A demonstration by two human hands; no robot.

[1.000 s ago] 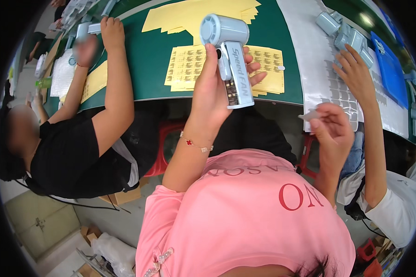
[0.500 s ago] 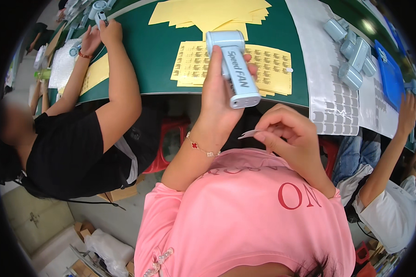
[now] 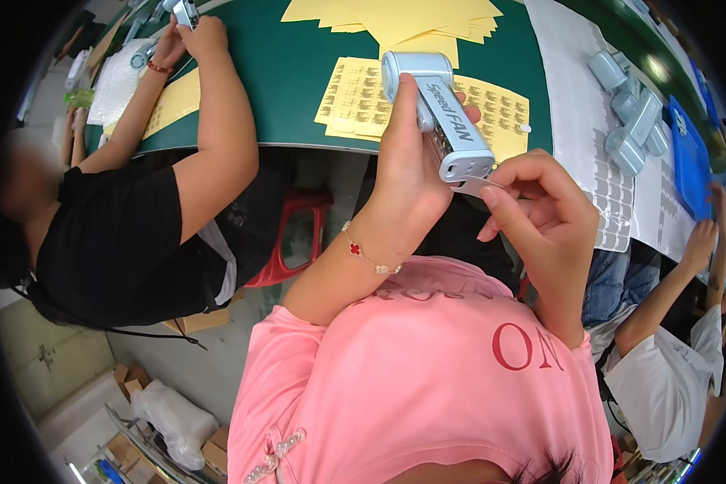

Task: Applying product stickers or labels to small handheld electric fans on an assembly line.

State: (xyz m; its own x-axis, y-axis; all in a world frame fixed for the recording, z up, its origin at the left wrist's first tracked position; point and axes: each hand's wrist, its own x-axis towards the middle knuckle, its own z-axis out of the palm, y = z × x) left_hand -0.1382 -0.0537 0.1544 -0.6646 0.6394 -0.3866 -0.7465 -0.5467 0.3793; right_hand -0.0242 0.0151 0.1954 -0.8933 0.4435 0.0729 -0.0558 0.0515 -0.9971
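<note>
A light-blue handheld fan [image 3: 448, 113] with dark lettering along its handle lies in my left hand [image 3: 411, 161], fingers wrapped round it. Its round head points away from me and its handle end, with small holes, faces me. Thumb and forefinger of my right hand [image 3: 540, 206] pinch a small clear sticker [image 3: 476, 185] by one edge. The sticker's free edge is right at the fan's handle end; whether it touches, I cannot tell. Beyond the fan, yellow sticker sheets [image 3: 355, 97] lie on the green table [image 3: 274, 89].
More yellow sheets [image 3: 427, 20] lie farther back. At right, a white sheet with grey stickers [image 3: 573, 97] holds several light-blue fans [image 3: 641, 117], beside a blue tray [image 3: 690, 157]. A person in black [image 3: 121, 234] handles a fan at left; another in white [image 3: 661, 371] sits at right.
My right hand has moved up and right, bringing the sticker to the fan's handle end. The fan has shifted slightly right in view and turned a little.
</note>
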